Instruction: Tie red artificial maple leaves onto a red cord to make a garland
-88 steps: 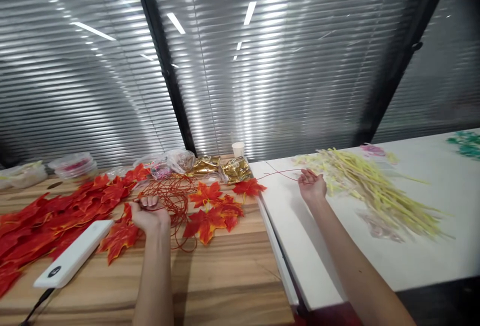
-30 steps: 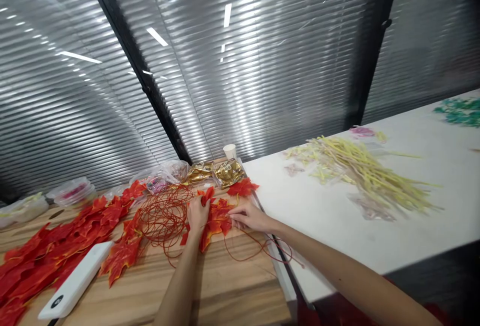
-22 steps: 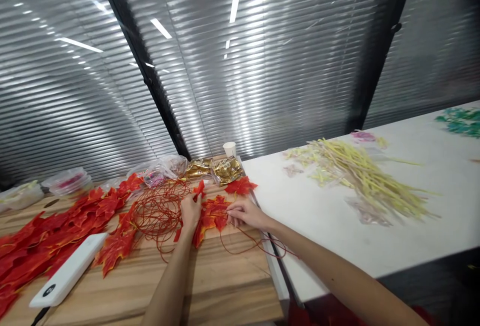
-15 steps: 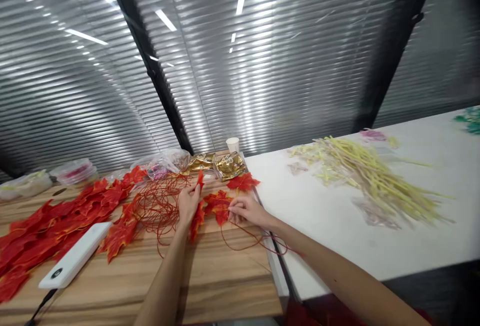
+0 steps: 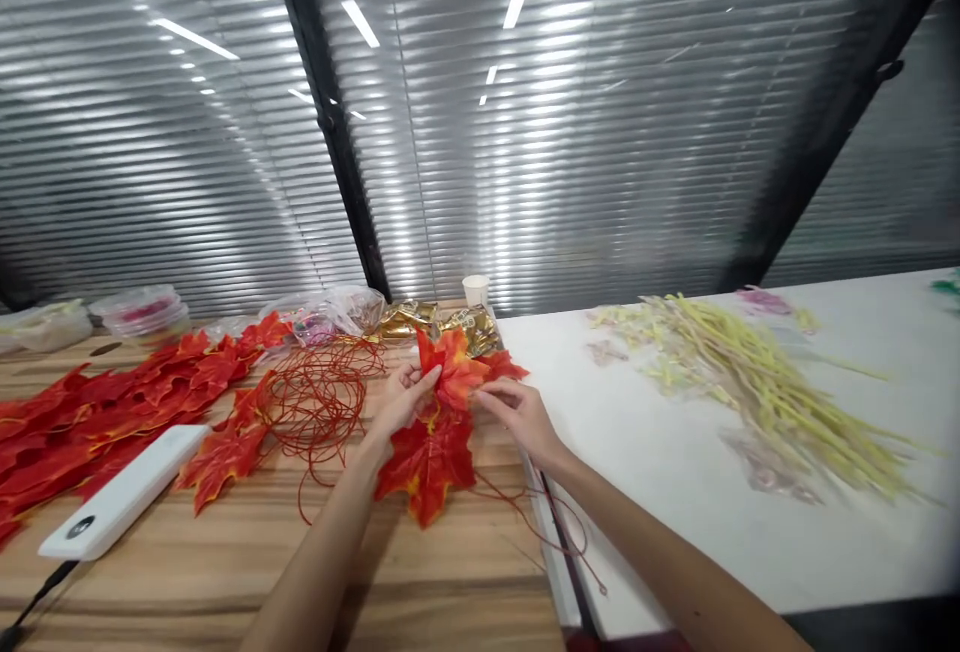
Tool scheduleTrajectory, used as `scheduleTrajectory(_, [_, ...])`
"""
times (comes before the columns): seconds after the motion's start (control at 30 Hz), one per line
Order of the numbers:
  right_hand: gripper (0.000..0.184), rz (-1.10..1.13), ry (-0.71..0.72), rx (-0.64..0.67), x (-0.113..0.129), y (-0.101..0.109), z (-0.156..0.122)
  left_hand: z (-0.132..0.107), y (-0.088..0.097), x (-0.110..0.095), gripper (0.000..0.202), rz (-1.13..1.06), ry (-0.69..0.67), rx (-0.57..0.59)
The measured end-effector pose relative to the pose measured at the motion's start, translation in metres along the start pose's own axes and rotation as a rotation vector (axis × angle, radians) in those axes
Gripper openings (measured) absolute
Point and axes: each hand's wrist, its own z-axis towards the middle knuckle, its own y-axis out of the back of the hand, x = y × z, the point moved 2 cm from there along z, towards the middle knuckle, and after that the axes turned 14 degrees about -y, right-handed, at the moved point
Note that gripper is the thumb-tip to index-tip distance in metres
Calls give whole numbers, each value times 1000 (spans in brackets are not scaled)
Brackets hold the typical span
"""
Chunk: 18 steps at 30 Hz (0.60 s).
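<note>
My left hand (image 5: pixel 409 394) pinches an orange-red artificial maple leaf (image 5: pixel 454 372), thumb in front and fingers partly hidden behind. At that leaf's right edge, the closed fingertips of my right hand (image 5: pixel 519 416) grip it; whether they also hold cord is too small to tell. Below, a second red maple leaf (image 5: pixel 429 462) hangs or lies against the wooden table. Another red leaf (image 5: pixel 504 366) shows behind my right fingers. A thin red cord (image 5: pixel 517 502) trails from under the leaves over the table edge, and a loose tangle of red cord (image 5: pixel 319 397) lies left of my hands.
Many red leaves (image 5: pixel 112 422) spread at the left, beside a white power bank (image 5: pixel 124 494) with a cable. Plastic tubs (image 5: pixel 142 317), gold packets (image 5: pixel 409 320) and a paper cup (image 5: pixel 475 289) stand at the back. Yellow strips (image 5: pixel 780 392) lie on the adjoining white table (image 5: pixel 600 452).
The leaves between my hands have been lifted and turned broadside to me. Both hands have come closer together, the right one slightly higher. The view has shifted a little.
</note>
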Motion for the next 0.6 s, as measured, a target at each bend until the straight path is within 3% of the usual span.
scheduleTrajectory(0.13, [7,-39,8,-56,-4,6,5,-17,-26,10,45,16,-18,103])
scheduleTrajectory(0.2, [6,-77,2,-88,-9,7,6,-22,-33,18,47,60,-34,93])
scheduleTrajectory(0.33, [8,-62,-33,-148,-13,10,8,-23,-32,24,49,105,-101,-40])
scheduleTrajectory(0.47, [17,48,-42,-239,-2,15,4,-22,-24,19,41,213,-168,-202])
scheduleTrajectory(0.53, [20,46,-52,-168,4,14,1,-24,-21,17,33,317,-202,-306])
scheduleTrajectory(0.6, [23,1,-58,-43,8,9,-3,-28,-23,17,27,375,-240,-329])
